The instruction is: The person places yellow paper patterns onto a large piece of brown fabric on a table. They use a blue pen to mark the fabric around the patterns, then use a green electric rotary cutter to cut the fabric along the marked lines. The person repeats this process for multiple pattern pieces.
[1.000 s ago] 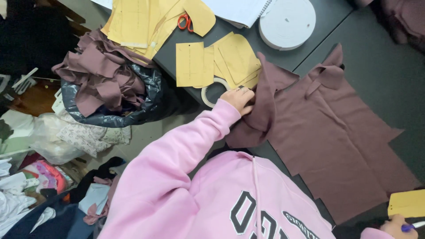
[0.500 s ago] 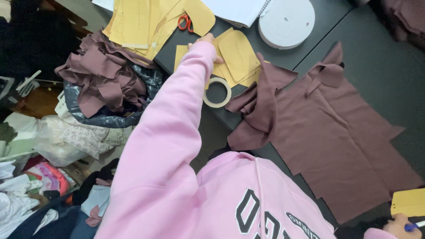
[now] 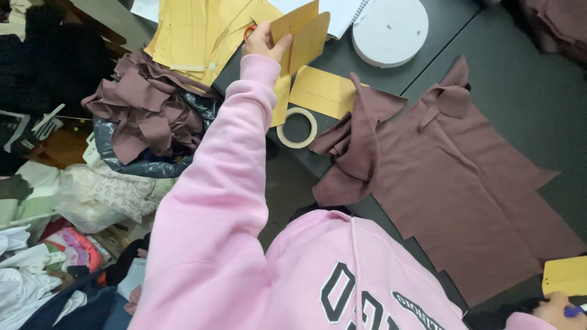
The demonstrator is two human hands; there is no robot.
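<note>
My left hand [image 3: 263,41] reaches to the far side of the dark table [image 3: 520,79], its pink sleeve stretched out. It grips a couple of yellow paper pattern pieces [image 3: 302,33] and holds them lifted above the table. Another yellow piece [image 3: 321,93] lies flat just below them. My right hand [image 3: 553,308] is at the bottom right corner, closed on a blue pen [image 3: 573,310], beside a yellow card [image 3: 565,275]. A large mauve fabric piece [image 3: 465,183] is spread between the two hands, its left edge bunched up.
A tape ring [image 3: 297,128] lies near the table edge. A white coiled roll [image 3: 389,30], a spiral notebook [image 3: 342,11] and orange-handled scissors [image 3: 247,29] lie at the back with more yellow patterns [image 3: 183,36]. Mauve scraps [image 3: 143,110] fill a black bag at the left.
My left hand left the bunched fabric edge, moved up to the yellow pattern pieces and lifted them off the table. My right hand stayed with the pen.
</note>
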